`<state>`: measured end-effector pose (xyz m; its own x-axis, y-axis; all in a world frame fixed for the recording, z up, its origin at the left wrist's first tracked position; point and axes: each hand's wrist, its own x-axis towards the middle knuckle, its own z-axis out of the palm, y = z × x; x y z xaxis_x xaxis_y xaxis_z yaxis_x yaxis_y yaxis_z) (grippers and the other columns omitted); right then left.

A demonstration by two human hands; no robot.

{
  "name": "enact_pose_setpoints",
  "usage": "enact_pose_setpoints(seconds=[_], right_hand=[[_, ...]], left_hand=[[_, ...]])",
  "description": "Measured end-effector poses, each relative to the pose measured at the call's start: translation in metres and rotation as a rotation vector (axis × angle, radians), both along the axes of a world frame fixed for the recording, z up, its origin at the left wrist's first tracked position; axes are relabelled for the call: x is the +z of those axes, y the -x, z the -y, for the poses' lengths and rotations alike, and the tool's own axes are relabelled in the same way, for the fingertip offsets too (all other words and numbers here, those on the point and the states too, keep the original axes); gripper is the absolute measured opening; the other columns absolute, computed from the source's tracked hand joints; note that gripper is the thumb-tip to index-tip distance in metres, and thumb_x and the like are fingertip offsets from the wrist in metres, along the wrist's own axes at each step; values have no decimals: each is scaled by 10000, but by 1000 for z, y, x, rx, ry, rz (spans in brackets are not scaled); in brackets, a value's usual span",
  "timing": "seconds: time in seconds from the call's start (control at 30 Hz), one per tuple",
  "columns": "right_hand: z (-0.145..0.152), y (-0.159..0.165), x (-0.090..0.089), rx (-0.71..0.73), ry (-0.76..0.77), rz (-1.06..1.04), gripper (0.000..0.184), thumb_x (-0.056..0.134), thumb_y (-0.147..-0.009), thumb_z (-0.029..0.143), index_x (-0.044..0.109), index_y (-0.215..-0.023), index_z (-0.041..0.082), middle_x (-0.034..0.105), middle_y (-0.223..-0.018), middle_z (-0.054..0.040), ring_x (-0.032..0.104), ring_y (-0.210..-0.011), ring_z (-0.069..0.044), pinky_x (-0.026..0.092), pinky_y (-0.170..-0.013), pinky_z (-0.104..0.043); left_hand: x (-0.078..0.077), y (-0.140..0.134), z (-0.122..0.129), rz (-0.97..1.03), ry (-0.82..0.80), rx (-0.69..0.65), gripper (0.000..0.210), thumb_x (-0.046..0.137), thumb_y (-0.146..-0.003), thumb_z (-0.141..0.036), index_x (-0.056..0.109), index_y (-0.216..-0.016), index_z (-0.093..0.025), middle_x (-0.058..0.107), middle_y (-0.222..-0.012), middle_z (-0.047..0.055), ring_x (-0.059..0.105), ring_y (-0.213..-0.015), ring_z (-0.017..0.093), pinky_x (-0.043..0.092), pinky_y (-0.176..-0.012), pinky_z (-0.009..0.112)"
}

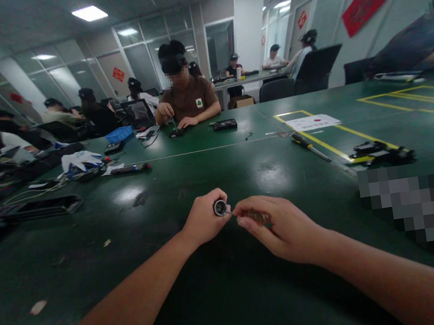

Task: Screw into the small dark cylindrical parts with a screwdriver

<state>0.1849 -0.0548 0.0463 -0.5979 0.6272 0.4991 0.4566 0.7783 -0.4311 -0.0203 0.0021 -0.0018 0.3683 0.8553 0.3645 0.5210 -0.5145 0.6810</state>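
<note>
My left hand (205,216) is closed around a small black cylindrical part (220,208), whose round, ringed open end faces me. Between the thumb and fingers of my right hand (284,221) is a screwdriver (257,216) with a see-through amber handle. Its thin shaft points left and reaches the near right side of the cylinder's rim. Whether the tip touches the part or sits in a screw is too small to tell. Both hands are just above the green table, and my left fingers hide most of the cylinder's body.
A yellow-and-black screwdriver (309,147) lies ahead right, near black parts (381,153) and a white sheet (313,122). Ahead left are white gloves (81,161), a dark tool (131,169) and a black tray (46,208). A person (186,97) works across the table.
</note>
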Motion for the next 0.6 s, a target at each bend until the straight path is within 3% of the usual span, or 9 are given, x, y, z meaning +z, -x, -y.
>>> enact_pose_setpoints(seconds=[0.2, 0.33, 0.47, 0.6], right_hand=[[0, 0, -3, -90, 69, -112, 96, 492, -1008, 252, 527, -1084, 205, 668, -831, -17, 637, -686, -147, 479, -632, -269], [-1, -1, -8, -120, 144, -208, 62, 498, -1011, 260, 478, -1046, 214, 698, -819, -25, 680, -710, -161, 494, -629, -267], [-4, -2, -10, -110, 139, -201, 121, 608, -980, 310, 547, -1033, 219, 725, -834, -10, 707, -724, -156, 511, -641, -253], [-3, -2, -4, -37, 14, -153, 153, 703, -934, 340, 681, -1038, 230, 726, -816, 11, 677, -672, -128, 496, -627, -237]], left_hand=[[2, 0, 1, -16, 0, 14, 109, 654, -752, -177, 549, -781, -185, 565, -694, -49, 495, -631, 111, 340, -601, 237], [2, 0, 1, -13, -13, 20, 116, 657, -753, -178, 544, -782, -187, 561, -686, -54, 489, -624, 109, 343, -603, 237], [2, 1, 1, -5, -16, 2, 127, 665, -749, -182, 540, -770, -185, 550, -683, -55, 484, -624, 106, 333, -599, 237], [3, 1, 1, -5, -17, -4, 122, 665, -738, -171, 548, -773, -183, 552, -683, -54, 485, -620, 103, 337, -608, 238]])
